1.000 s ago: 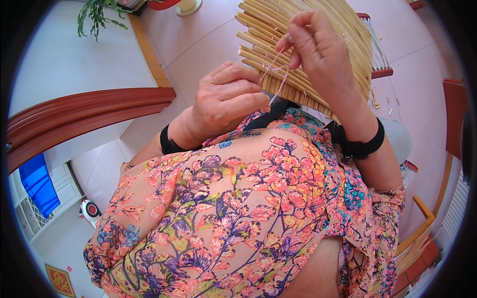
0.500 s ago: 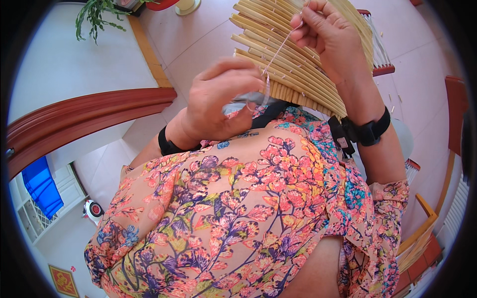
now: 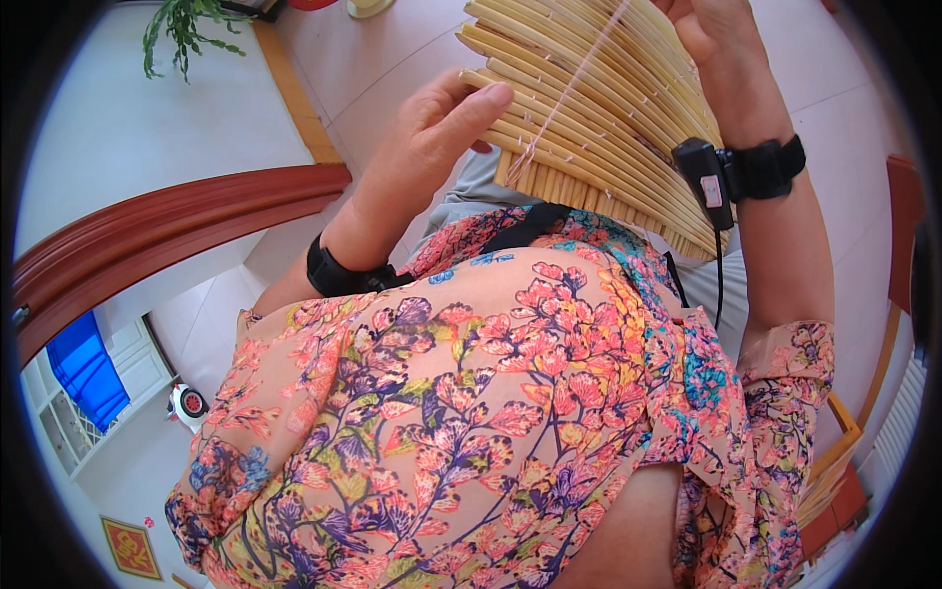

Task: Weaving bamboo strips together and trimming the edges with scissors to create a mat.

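A fan-shaped piece of yellow stalks [image 3: 608,118], laced with short white stitches, lies above my lap over grey trousers. My left hand [image 3: 442,128] grips its left edge, thumb on top of the stalks. A pale pink thread [image 3: 574,80] crosses the stalks diagonally from near the lower left corner to beyond the top edge of the picture. My right hand [image 3: 705,29] is at the top right beside the stalks, fingers curled and partly cut off by the picture's edge, so what it holds is hidden.
A curved red wooden rail [image 3: 177,211] runs along the left. A hanging green plant [image 3: 186,39] is at the upper left. Red wooden furniture [image 3: 898,236] stands at the right, with a yellow wooden frame [image 3: 846,432] lower down. Pale floor tiles [image 3: 834,118] surround me.
My left hand has let go of the thread and moved up onto the stalks' edge. My right hand has moved up and right, and the thread now stretches straight across the stalks.
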The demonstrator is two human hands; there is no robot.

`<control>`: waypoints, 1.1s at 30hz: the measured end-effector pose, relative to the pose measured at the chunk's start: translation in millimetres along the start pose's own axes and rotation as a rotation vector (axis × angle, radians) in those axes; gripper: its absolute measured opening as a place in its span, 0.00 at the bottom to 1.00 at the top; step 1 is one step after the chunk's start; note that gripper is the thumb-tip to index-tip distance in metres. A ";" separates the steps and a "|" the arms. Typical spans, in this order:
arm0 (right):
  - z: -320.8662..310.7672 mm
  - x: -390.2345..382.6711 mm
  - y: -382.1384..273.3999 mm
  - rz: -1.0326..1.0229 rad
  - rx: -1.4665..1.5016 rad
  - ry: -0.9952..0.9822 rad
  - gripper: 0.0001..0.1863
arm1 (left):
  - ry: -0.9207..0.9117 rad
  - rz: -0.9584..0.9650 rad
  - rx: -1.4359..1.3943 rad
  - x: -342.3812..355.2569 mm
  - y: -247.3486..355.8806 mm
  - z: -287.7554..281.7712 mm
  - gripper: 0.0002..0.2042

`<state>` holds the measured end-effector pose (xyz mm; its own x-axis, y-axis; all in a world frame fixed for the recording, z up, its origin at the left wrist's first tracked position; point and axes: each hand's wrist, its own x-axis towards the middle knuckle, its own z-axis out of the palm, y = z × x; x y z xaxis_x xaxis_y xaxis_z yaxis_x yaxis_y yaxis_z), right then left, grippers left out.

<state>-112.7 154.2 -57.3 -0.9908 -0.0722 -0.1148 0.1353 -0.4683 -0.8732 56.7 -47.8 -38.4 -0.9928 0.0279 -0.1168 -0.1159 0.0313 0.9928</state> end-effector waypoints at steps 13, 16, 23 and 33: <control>-27.7 56.8 17.2 0.194 0.296 -0.180 0.05 | -0.213 -0.141 0.102 5.0 -0.1 4.5 0.16; -24.8 63.7 22.3 0.187 0.248 -0.183 0.05 | -0.221 -0.140 0.174 1.4 2.4 5.5 0.16; -15.0 82.8 17.0 0.224 0.098 0.022 0.05 | -0.234 -0.090 0.277 5.3 -2.0 -2.4 0.15; -9.0 54.6 35.4 0.088 -0.178 -0.090 0.04 | -0.305 -0.190 0.251 -37.6 2.7 -4.3 0.14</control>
<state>-162.0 141.6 -98.8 -0.9694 -0.1878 -0.1581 0.2091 -0.2940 -0.9327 93.6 -53.1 -31.3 -0.8953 0.2908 -0.3373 -0.2473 0.3052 0.9196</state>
